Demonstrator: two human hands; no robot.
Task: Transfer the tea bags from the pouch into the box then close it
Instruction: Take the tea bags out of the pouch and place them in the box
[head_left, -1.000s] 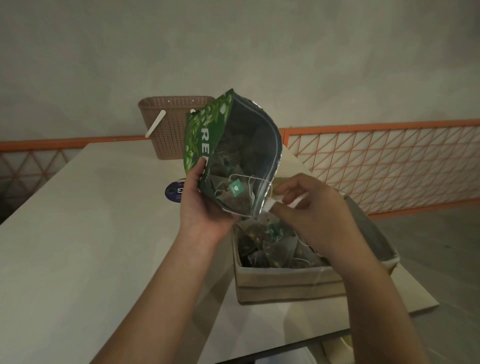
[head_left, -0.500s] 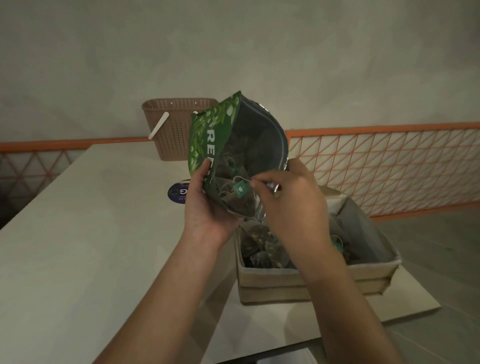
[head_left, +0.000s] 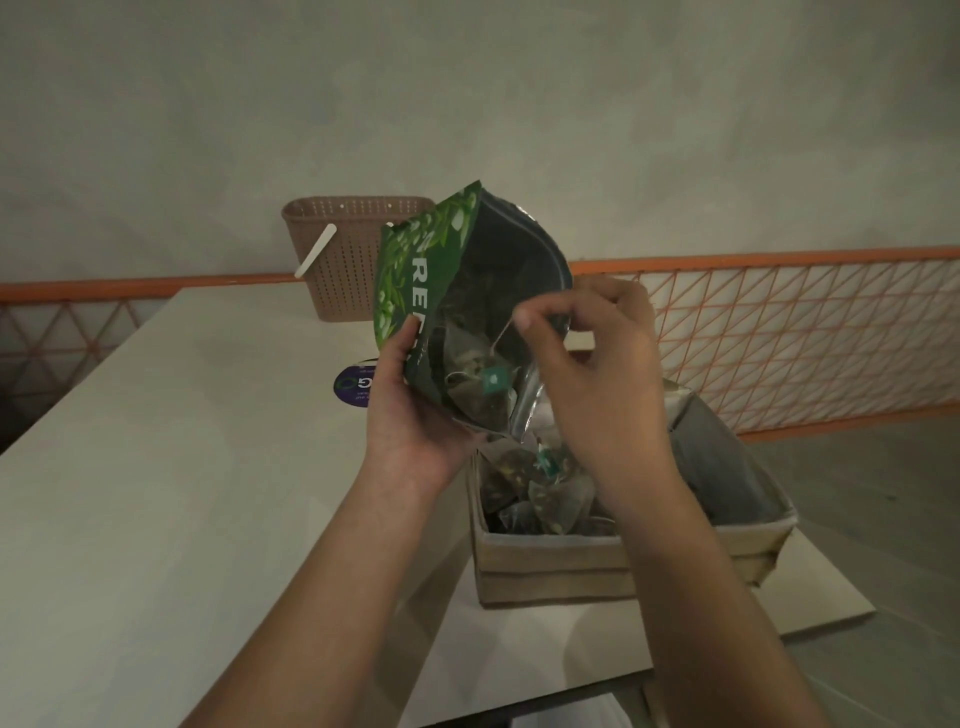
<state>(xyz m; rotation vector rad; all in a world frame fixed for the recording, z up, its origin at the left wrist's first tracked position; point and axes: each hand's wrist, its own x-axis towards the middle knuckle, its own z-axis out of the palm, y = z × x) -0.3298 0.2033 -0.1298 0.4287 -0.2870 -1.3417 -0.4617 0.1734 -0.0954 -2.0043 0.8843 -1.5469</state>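
My left hand (head_left: 410, 415) grips the lower edge of a green tea pouch (head_left: 431, 270), held open and tilted above the box. Inside the pouch lie several pyramid tea bags (head_left: 480, 400) with green tags. My right hand (head_left: 592, 374) is at the pouch's mouth, thumb and forefinger pinching the thin string of one tea bag. Below stands the beige open box (head_left: 550, 566) with several tea bags (head_left: 550, 499) inside; its lid flap leans open at the right.
A brown perforated basket (head_left: 343, 260) with a white handle stands at the table's far edge. A round purple sticker (head_left: 353, 387) lies on the white table (head_left: 182, 493). An orange lattice railing (head_left: 779, 332) runs behind, with the table edge close by the box on the right.
My right hand rose from over the box into the pouch's mouth and pinched a tea bag string, lifting it. The left hand kept holding the pouch.
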